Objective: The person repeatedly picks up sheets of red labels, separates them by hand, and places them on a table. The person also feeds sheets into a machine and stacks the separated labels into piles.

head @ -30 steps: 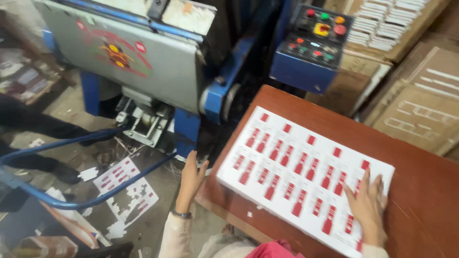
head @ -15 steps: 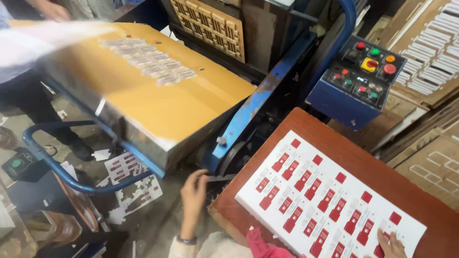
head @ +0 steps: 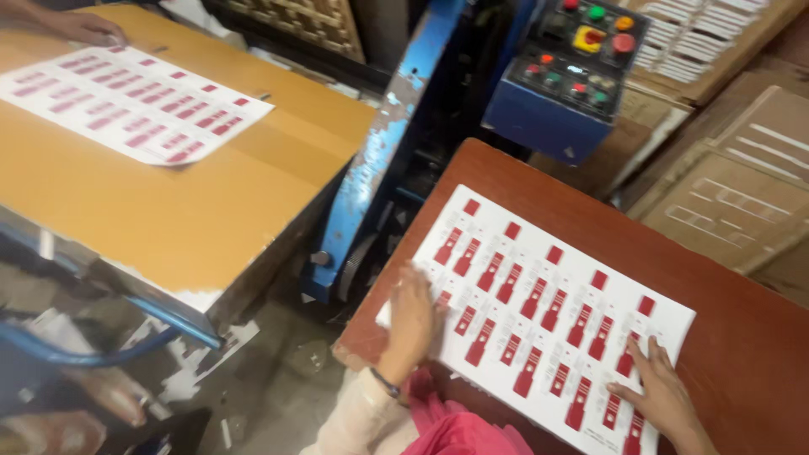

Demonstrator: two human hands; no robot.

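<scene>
1. Head view looks down on a reddish-brown bench (head: 742, 337) carrying a white printed sheet (head: 539, 312) covered in rows of red labels.
2. Left hand (head: 411, 318) lies flat on the sheet's near left corner, fingers spread wide, grip open and pressing down rather than closed on anything.
3. Right hand (head: 661, 392) rests palm-down on the sheet's near right edge, fingers splayed, grip likewise open with nothing clasped.
4. Between the two hands the sheet lies flat, its far edge well beyond both grips.
5. Left of the left hand stands an orange press table (head: 185, 202) with a second printed sheet (head: 126, 101) on it, where another person's hand (head: 80, 25) touches its far corner.
6. Beyond both hands sits a blue control box (head: 573, 76) with coloured buttons.
</scene>
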